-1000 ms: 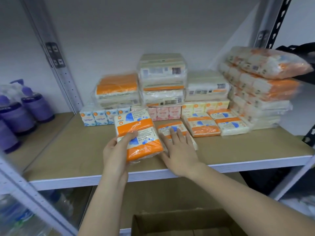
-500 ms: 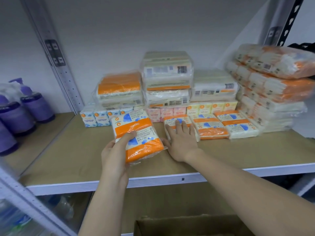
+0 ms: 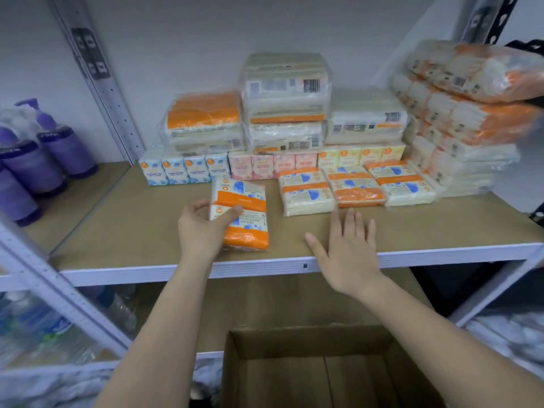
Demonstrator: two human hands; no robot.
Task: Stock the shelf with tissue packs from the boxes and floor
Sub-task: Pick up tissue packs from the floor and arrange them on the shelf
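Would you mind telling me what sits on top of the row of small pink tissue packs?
Clear-wrapped tissue bundles are stacked two high on the pink packs. Anything behind that stack, against the wall, is covered.

- Hands: two, left (image 3: 203, 228) and right (image 3: 350, 248).
- Orange-banded flat packs (image 3: 240, 214): four, one in the left hand, three in a row.
- Small blue boxes (image 3: 184, 172): four.
- Small pink boxes (image 3: 272, 166): four.
- Small yellow boxes (image 3: 360, 156): four.
- Cardboard box (image 3: 323, 369): one.
- Purple bottles (image 3: 63, 144): at least four.
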